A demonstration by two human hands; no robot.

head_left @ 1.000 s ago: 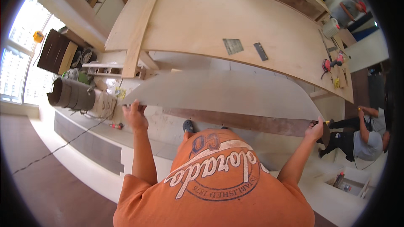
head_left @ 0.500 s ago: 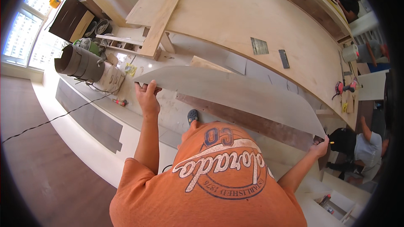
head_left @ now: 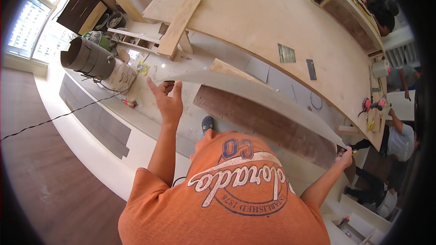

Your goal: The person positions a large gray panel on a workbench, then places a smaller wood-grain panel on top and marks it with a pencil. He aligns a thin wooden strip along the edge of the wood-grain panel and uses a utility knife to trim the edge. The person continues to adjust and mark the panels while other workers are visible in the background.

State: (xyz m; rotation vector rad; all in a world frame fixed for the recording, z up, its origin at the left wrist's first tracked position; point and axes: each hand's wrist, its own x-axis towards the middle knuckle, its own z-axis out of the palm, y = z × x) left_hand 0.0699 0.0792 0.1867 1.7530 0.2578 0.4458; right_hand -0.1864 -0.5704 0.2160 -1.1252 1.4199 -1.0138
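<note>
1. I am watching the left hand point(head_left: 167, 100): its fingers are spread and pointing upward, the palm pressing against the near end of the long pale panel point(head_left: 254, 96) rather than wrapping it.
2. The right hand point(head_left: 345, 157) is pinching the panel's far tip; whether those fingers are fully closing I cannot tell.
3. The panel is hanging in the air, bowing between both hands, above the dark brown board point(head_left: 268, 124) on the floor.
4. I am judging the risk: with the left only bracing, the flexing panel could be slipping off and dropping, or its end swinging into the grey duct roll point(head_left: 88, 57) nearby.
</note>
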